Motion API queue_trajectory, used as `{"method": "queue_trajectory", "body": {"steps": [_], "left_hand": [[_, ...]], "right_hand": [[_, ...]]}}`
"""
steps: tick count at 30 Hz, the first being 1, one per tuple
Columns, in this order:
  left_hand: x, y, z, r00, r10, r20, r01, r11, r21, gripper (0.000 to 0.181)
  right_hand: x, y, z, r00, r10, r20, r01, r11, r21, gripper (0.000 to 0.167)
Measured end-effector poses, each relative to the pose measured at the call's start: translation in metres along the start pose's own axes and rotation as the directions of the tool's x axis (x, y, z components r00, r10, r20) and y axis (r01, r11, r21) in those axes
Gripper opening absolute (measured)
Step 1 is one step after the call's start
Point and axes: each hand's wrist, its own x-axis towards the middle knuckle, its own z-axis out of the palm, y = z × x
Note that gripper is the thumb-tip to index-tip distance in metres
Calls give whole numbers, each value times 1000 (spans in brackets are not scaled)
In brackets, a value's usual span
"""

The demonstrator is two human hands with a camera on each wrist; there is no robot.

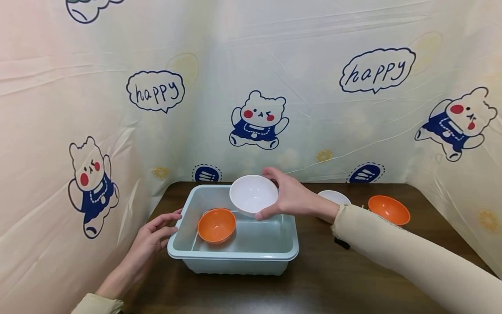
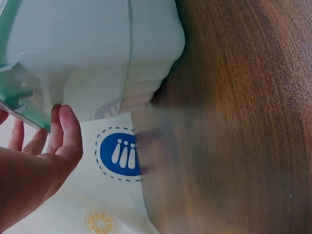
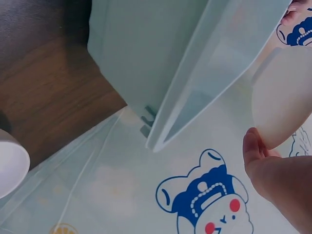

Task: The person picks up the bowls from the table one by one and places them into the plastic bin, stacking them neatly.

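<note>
My right hand [image 1: 288, 194] pinches a white bowl [image 1: 251, 192] by its right side, thumb below and fingers at the back. The bowl is tilted and held above a pale blue-green plastic bin [image 1: 255, 256]. In the right wrist view, the white bowl [image 3: 285, 100] is seen from outside, beyond the bin's rim. An orange bowl [image 1: 217, 225] sits inside the bin, toward its left. My left hand [image 1: 150, 237] touches the bin's left rim with loosely bent fingers. In the left wrist view, its fingertips [image 2: 70, 119] lie against the bin's outer side.
On the dark wooden table [image 1: 333, 279], another white bowl [image 1: 333, 197] stands to the right, partly hidden behind my right forearm. Farther right is an orange bowl [image 1: 389, 210], its lower part covered by the sleeve. A printed cloth [image 1: 306, 109] hangs behind and at both sides.
</note>
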Motion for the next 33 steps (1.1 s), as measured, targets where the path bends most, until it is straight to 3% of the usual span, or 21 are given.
{"method": "queue_trajectory", "body": {"steps": [18, 33], "left_hand": [[0, 1, -1, 1000, 2, 5, -2, 1000, 4, 34], [1, 0, 0, 1000, -11, 1, 11, 1000, 4, 34]], "right_hand": [[29, -11, 17, 997, -39, 66, 40, 999, -10, 105], [51, -12, 35, 992, -22, 120, 24, 1000, -9, 104]]}}
